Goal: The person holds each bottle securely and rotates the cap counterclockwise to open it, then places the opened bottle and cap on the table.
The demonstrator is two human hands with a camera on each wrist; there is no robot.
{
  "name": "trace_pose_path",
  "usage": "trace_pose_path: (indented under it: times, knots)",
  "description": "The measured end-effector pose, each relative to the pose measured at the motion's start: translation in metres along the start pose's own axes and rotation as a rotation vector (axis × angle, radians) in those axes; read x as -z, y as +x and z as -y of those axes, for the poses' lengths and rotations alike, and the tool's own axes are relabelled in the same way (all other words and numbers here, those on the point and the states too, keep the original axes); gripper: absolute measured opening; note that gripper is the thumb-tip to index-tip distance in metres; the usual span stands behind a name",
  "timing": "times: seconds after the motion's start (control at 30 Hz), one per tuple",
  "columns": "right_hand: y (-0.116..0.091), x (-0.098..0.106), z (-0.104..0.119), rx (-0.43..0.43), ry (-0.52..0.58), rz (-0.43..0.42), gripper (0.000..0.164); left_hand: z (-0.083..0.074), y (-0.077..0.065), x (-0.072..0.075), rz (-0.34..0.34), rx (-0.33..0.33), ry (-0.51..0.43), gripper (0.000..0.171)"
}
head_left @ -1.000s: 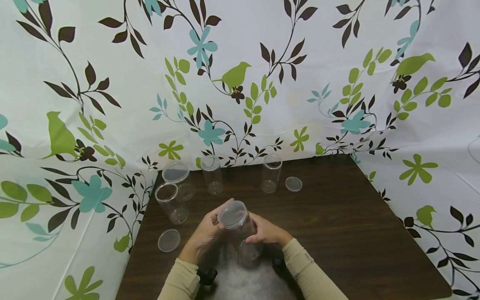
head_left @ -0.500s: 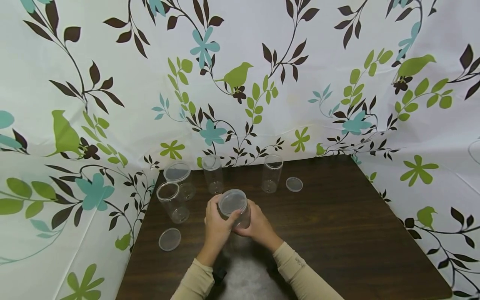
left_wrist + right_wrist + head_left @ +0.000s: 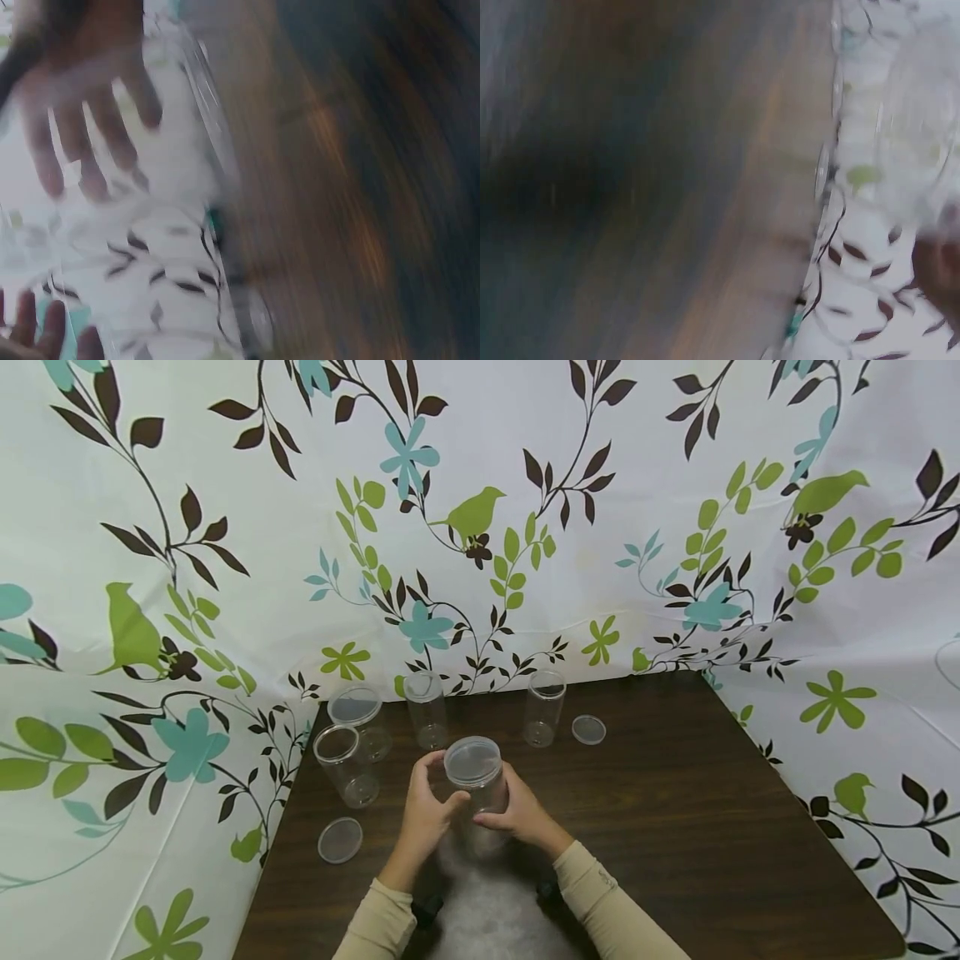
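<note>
Shifting the jar [image 3: 491,802] slightly right since the previous frame, gripping it above the surface [image 3: 735,827] with curled fingers [image 3: 418,777] of left hand [image 3: 424,810] and right hand [image 3: 527,814]. Seemingly capped already, with lid [image 3: 472,760] in place; leaving two open jars [image 3: 348,777] near loose lids [image 3: 340,841].

White sheet-like wall covering [image 3: 600,560], printed with green birds, teal flowers, brown leaves, behind dark-brown wood-grain table [image 3: 720,835]. Pale glare [image 3: 491,914] on near tabletop.

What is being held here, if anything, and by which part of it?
A clear jar, by its sides: the left hand grips one side, the right hand the other, below the lid.
</note>
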State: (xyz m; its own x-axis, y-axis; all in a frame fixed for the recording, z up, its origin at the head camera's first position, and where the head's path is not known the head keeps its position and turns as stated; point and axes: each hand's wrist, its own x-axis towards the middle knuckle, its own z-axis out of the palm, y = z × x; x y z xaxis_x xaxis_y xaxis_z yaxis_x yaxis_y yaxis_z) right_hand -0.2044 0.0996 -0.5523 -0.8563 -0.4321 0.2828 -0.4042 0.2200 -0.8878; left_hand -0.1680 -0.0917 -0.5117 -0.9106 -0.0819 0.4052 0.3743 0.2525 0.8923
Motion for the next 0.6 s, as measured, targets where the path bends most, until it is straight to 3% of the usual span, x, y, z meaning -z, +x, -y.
trace_pose_path:
  times: [0.1,0.2,0.3,0.4,0.5,0.6]
  knots:
    - [0.0,0.015,-0.006,-0.007,0.184,0.168,0.09,0.008,0.006,0.018,0.192,0.013,-0.188,0.108]
    - [-0.001,0.021,-0.011,0.036,0.308,0.322,0.097,0.013,0.011,0.03,0.352,0.055,-0.346,0.108]
    - [-0.003,0.022,-0.012,0.047,0.427,0.472,0.11,0.017,0.014,0.035,0.471,0.07,-0.424,0.107]
    - [-0.003,0.021,-0.011,0.019,0.526,0.595,0.111,0.018,0.015,0.036,0.576,0.1,-0.514,0.102]
    - [-0.002,0.02,-0.01,0.006,0.554,0.641,0.111,0.017,0.015,0.036,0.63,0.141,-0.556,0.095]
    - [-0.001,0.022,-0.011,0.039,0.498,0.606,0.107,0.015,0.014,0.032,0.616,0.157,-0.553,0.087]
